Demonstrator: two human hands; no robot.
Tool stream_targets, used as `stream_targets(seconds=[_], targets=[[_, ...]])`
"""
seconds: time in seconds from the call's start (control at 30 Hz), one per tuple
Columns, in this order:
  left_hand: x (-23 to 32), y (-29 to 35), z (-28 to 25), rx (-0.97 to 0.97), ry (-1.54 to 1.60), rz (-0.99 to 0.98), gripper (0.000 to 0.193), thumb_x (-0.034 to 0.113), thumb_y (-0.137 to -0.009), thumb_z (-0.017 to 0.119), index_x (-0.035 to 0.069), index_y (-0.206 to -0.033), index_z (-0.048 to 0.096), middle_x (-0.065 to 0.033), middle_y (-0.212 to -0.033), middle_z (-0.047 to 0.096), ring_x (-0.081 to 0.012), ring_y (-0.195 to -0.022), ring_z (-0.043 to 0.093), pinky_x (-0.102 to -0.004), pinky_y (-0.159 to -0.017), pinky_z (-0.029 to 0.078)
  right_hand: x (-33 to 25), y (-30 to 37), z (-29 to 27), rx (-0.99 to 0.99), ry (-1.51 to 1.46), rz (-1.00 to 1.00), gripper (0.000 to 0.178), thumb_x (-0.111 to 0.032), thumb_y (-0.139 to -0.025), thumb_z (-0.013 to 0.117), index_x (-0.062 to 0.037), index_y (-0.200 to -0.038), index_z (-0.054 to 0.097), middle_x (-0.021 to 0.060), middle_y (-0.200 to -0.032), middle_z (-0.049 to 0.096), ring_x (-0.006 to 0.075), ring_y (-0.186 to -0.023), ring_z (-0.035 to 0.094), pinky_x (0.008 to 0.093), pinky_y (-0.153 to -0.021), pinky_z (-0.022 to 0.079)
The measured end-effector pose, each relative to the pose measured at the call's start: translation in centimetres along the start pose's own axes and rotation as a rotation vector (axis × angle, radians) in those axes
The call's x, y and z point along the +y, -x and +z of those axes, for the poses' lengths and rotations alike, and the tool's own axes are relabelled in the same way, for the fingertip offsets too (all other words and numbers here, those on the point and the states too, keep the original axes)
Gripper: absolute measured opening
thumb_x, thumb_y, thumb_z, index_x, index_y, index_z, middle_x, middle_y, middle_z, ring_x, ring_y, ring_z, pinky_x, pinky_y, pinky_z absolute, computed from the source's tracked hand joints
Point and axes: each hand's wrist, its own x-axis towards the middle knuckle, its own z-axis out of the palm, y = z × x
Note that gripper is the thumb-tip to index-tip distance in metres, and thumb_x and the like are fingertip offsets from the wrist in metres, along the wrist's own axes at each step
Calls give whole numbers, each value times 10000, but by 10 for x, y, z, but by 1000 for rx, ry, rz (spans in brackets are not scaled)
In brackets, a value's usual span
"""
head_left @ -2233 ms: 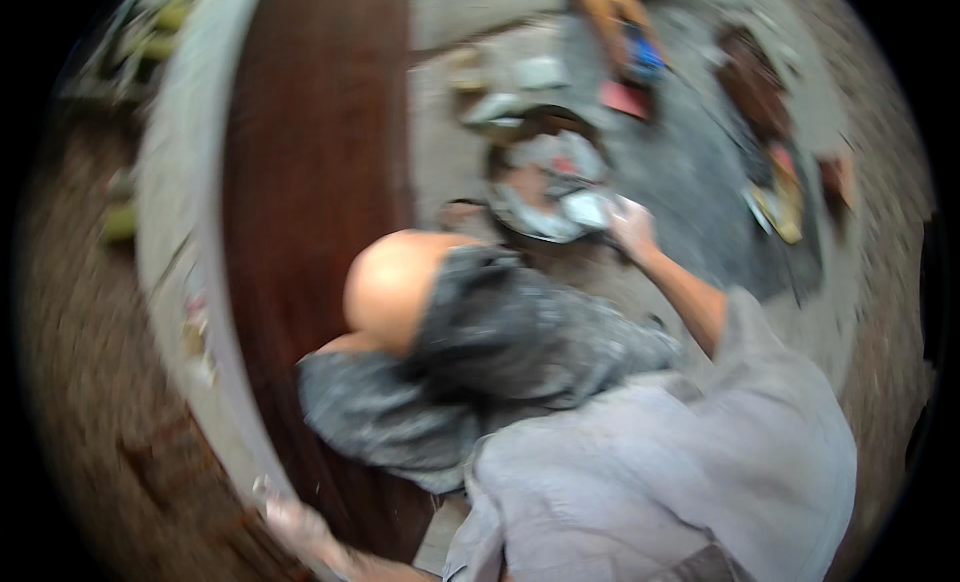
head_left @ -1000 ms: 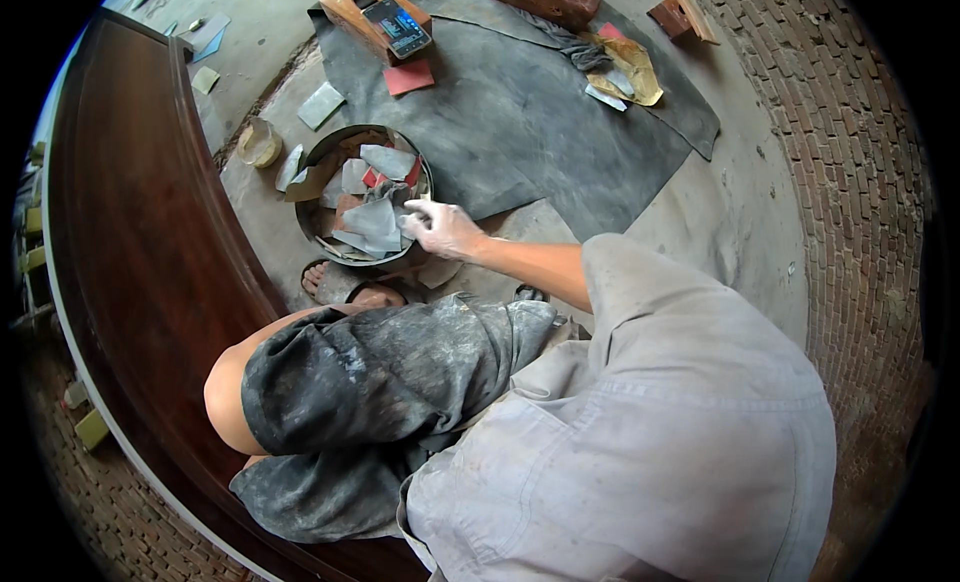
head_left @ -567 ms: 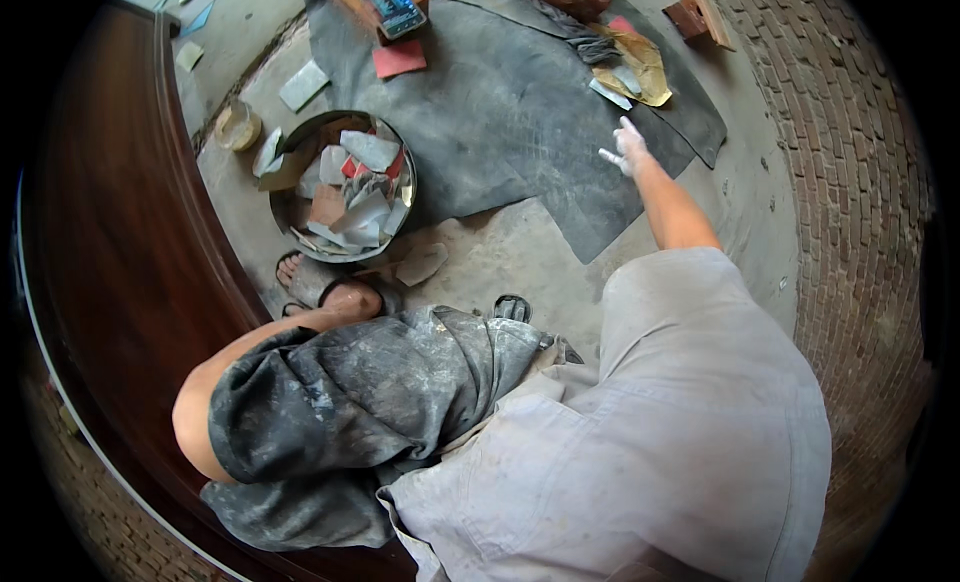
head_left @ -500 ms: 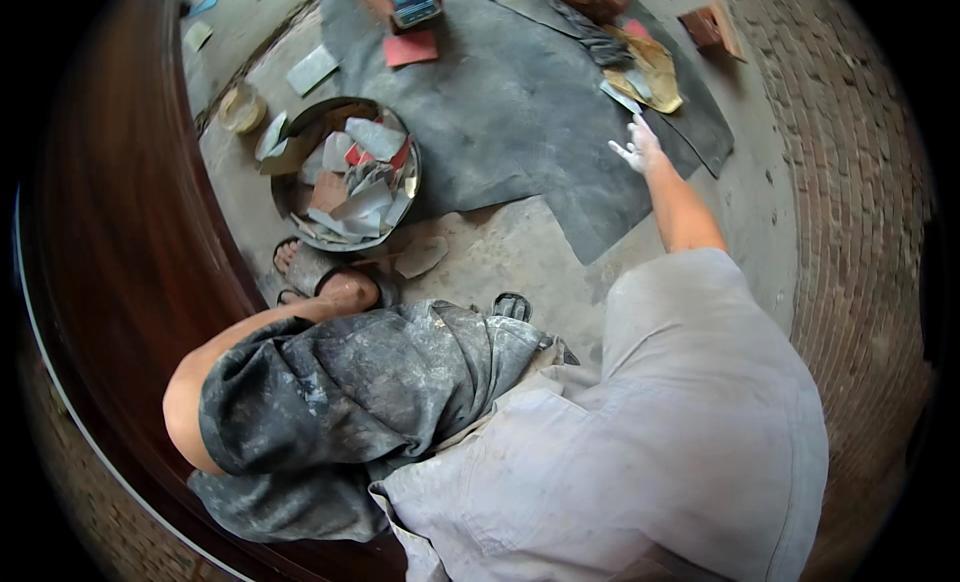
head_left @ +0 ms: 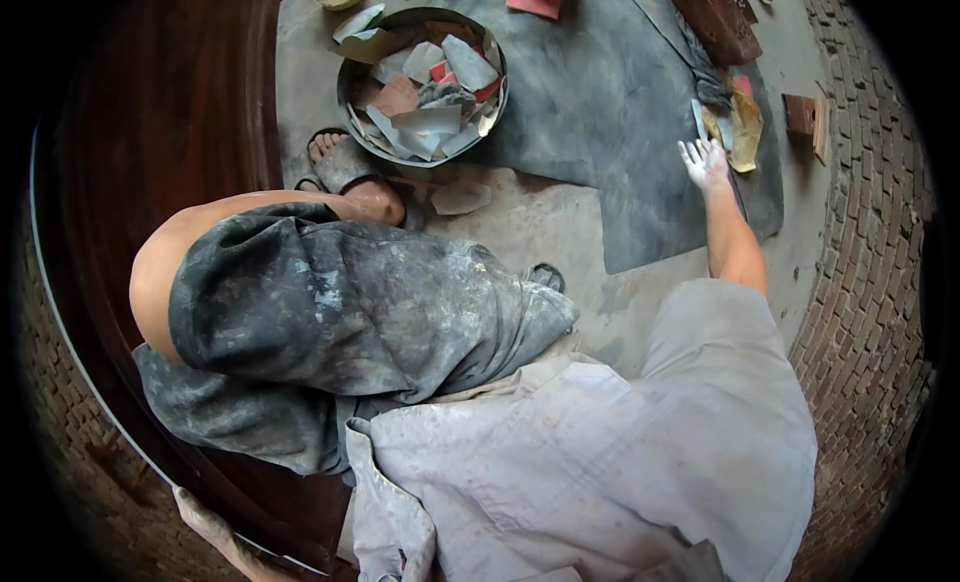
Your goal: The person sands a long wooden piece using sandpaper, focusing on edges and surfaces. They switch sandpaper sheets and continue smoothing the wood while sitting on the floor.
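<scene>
My right hand (head_left: 705, 164), white with powder, stretches out over the dark grey sheet (head_left: 655, 222), fingers apart and nothing seen in them. Just beyond its fingertips lie a crumpled yellowish-brown paper (head_left: 745, 132), a thin pale strip and a dark grey crumpled cloth (head_left: 709, 85). At the lower left, my left hand (head_left: 203, 517) is against the pale outer edge of the dark, glossy wooden panel (head_left: 215, 92). How its fingers are bent does not show clearly.
A round tub (head_left: 502, 107) of scraps and sanding-type sheets stands beside my sandalled foot (head_left: 345, 167). A red pad (head_left: 534, 0) lies on the sheet. Reddish-brown blocks (head_left: 800, 114) sit at the far right, near a brick surface (head_left: 870, 182). A flat pale piece (head_left: 461, 198) lies below the tub.
The view has shifted, so the tub appears higher and farther right. My right hand is closer to the yellowish-brown paper, its fingers spread. My left hand has come into view at the lower left.
</scene>
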Motion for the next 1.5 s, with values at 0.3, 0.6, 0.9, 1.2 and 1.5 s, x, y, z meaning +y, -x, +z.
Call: stream_targets(seconds=[0.3, 0.6, 0.9, 1.2, 1.5], targets=[[-15, -8, 2, 57, 208, -89, 679, 498, -1104, 413, -77, -1440, 544, -204, -1434, 587, -301, -1294, 554, -404, -1118, 417, 144, 141, 61, -275, 385, 149, 396, -272, -1040, 613, -16, -1342, 598, 148, -1450, 542, 342, -1329, 560, 504, -951, 578], [-19, -12, 21, 72, 26, -55, 666, 492, -1103, 432, -69, -1445, 539, -196, -1430, 591, -293, -1289, 560, -402, -1116, 421, 3, -2, 23, 133, -345, 66, 749, -419, -1045, 586, -197, -1651, 206, 116, -1736, -20, 360, -1585, 119, 580, -1036, 540], [-18, -16, 20, 57, -18, -45, 653, 485, -1102, 452, -61, -1451, 533, -188, -1425, 594, -285, -1283, 567, -400, -1115, 425, 20, -1, 41, 66, -258, -84, 625, -369, -1079, 523, -6, -1551, 335, 168, -1586, 366, 360, -1491, 346, 565, -1094, 496], [102, 3, 29, 299, -301, 252, 582, 438, -1121, 458, 6, -1509, 490, -183, -1461, 562, -286, -1343, 538, -407, -1128, 419, 53, 282, 222, -476, 80, -221, 355, -98, -976, 728, -45, -1241, 499, 47, -1102, 618, 136, -909, 644, 356, -818, 627], [340, -4, 152, -172, 974, 585, 820, 383, -957, 775, -75, -1517, 389, -197, -1462, 523, -314, -1306, 577, -411, -1014, 560, -19, 513, 366, -1186, 40, -80, 357, -85, -1017, 667, 65, -1307, 521, 126, -1121, 681, 159, -933, 701, 300, -765, 649]])
